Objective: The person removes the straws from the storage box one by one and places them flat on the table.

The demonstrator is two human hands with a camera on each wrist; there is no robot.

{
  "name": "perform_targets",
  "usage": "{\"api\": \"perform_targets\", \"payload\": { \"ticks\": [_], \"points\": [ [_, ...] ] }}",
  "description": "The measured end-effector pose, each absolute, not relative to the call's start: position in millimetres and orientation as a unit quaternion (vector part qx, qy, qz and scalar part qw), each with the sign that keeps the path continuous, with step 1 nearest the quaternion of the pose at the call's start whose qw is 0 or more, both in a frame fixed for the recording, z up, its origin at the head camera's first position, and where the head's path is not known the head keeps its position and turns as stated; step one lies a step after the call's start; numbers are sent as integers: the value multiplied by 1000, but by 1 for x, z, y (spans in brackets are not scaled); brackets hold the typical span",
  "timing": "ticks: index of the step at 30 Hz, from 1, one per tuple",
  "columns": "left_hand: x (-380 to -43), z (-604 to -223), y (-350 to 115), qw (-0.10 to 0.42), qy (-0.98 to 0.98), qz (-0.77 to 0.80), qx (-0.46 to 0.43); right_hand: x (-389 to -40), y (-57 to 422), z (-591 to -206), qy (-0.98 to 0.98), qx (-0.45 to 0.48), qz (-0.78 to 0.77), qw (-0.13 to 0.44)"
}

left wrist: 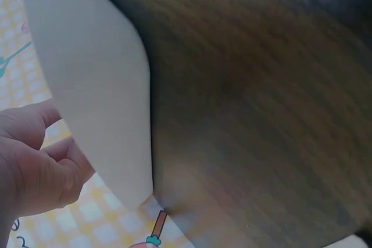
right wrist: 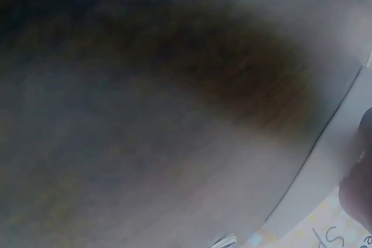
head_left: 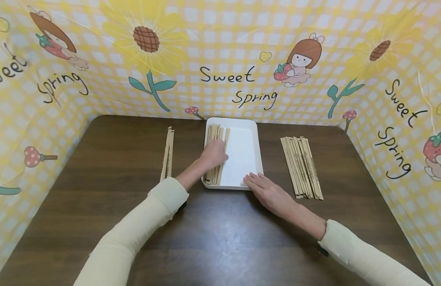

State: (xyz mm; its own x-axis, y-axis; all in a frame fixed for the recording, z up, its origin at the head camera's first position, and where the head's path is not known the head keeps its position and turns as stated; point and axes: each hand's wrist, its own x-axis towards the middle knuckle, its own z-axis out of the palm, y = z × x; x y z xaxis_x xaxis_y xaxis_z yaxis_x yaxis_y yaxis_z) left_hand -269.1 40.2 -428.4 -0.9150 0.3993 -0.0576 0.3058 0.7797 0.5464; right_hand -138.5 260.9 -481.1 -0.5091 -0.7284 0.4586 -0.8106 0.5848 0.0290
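My left hand is inside the white tray, with bent fingers gripping a slim paper-wrapped stick at the right side of a row. Several more brown paper-wrapped sticks lie lengthwise along the tray's left side, partly hidden under this hand. In the left wrist view, the curled fingers show beyond the tray's wall. My right hand rests on the tray's near right corner, its fingers stretched out. The right wrist view is blurred, and only a dark part of this hand shows at its edge.
A few paper-wrapped sticks lie on the brown table left of the tray, partly behind the left forearm. A larger bunch of sticks lies to its right. A yellow checked cloth stands around the table's back and sides.
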Motion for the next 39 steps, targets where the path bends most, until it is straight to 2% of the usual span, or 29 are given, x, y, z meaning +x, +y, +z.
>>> {"api": "perform_targets", "payload": {
  "ticks": [12, 24, 31, 39],
  "points": [
    [-270, -435, 47, 73, 959, 209, 177, -141, 265, -481, -847, 458, 156, 221],
    [-277, -428, 38, 91, 946, 260, 171, -142, 267, -481, -845, 461, 166, 215],
    [-284, -401, 12, 77, 933, 323, 135, -143, 266, -482, -849, 454, 179, 204],
    [-284, -392, -50, 65, 935, 334, 103, -140, 267, -483, -857, 444, 185, 184]
  ]
}}
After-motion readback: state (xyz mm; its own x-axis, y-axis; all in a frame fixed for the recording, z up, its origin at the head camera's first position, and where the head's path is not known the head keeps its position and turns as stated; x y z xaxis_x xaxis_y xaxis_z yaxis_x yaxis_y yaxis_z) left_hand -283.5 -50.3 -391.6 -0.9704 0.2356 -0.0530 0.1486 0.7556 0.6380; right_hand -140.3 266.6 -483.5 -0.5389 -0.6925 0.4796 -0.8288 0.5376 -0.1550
